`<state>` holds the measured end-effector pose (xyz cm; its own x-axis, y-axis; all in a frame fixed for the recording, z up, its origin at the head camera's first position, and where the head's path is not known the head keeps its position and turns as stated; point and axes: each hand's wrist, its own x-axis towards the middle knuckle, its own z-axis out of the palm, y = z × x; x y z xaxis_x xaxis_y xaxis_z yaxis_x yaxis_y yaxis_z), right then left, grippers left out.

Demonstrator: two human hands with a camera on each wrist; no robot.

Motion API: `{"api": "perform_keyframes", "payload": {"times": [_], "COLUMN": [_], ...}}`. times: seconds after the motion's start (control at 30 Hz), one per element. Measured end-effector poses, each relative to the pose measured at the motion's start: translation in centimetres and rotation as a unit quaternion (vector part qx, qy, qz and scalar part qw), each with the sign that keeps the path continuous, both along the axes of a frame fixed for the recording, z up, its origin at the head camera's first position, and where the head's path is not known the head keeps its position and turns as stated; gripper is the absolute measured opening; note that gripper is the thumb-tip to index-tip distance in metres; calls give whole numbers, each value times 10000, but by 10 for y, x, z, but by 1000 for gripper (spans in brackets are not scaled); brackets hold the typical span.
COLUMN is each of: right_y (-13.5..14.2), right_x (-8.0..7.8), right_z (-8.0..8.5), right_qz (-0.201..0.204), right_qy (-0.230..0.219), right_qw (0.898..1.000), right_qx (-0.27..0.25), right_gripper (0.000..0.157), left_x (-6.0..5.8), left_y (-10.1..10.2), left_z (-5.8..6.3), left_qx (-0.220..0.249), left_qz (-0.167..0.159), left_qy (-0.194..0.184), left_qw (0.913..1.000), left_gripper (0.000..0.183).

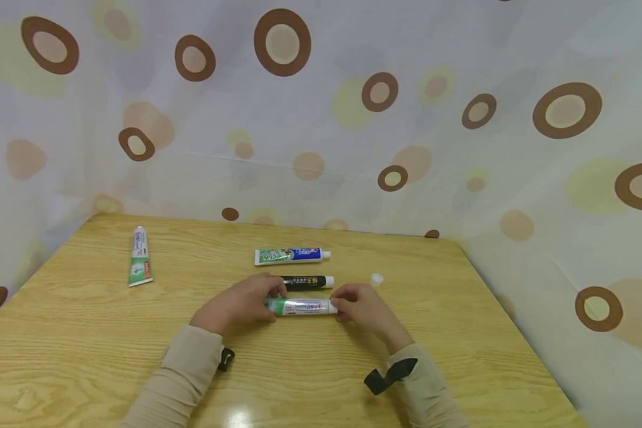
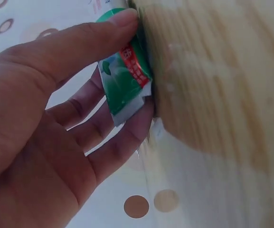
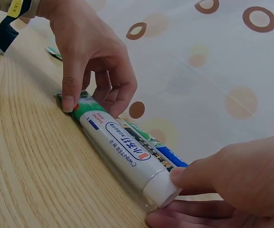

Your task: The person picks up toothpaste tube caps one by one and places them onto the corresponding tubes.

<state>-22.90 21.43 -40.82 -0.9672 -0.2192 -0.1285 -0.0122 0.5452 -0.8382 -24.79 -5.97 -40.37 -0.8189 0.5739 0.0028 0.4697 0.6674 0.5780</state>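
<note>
A green and white toothpaste tube lies on the table, its white cap toward the right. My left hand grips its green crimped end, thumb on one side and fingers on the other. At the other end my right hand pinches the cap between thumb and fingers. Just behind this tube lies a black toothpaste tube, its left end hidden by the left hand. Farther back, a blue and green toothpaste tube lies roughly parallel, its cap also to the right.
Another green and white toothpaste tube lies apart at the left, cap end away from me. A small clear-white round cap sits on the wooden table beyond the right hand. Patterned cloth walls border the table's back and sides.
</note>
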Motion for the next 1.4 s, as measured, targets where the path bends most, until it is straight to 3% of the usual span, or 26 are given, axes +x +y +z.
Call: {"api": "perform_keyframes", "payload": {"times": [0.23,0.57,0.8,1.0,1.17,1.3,1.4], "right_y": [0,10,19,30,43,55,62], "right_x": [-1,-1,-1,-1,-2,-6,-10], "right_z": [-2,3,10,16,14,10,7], "right_qz": [52,483,-14,-381,-871,-1234,-1400], "right_qy": [142,228,347,749,1308,1626,1594], "right_qw": [9997,9983,9994,9963,9848,9726,9700], "right_qx": [210,-232,91,169,746,1114,1187], "right_gripper": [17,23,25,27,24,22,25], "left_x": [3,1,-2,-8,-14,-18,-19], "left_y": [2,-7,-19,-35,-59,-83,-104], "left_z": [1,3,8,14,13,17,19], "left_qx": [-287,-56,267,334,480,584,551], "left_qz": [162,54,-73,174,428,913,1426], "left_qy": [121,-60,-124,-19,317,594,792], "left_qw": [9994,10000,9995,9993,9974,9923,9851], "left_gripper": [30,32,26,30,32,36,39]}}
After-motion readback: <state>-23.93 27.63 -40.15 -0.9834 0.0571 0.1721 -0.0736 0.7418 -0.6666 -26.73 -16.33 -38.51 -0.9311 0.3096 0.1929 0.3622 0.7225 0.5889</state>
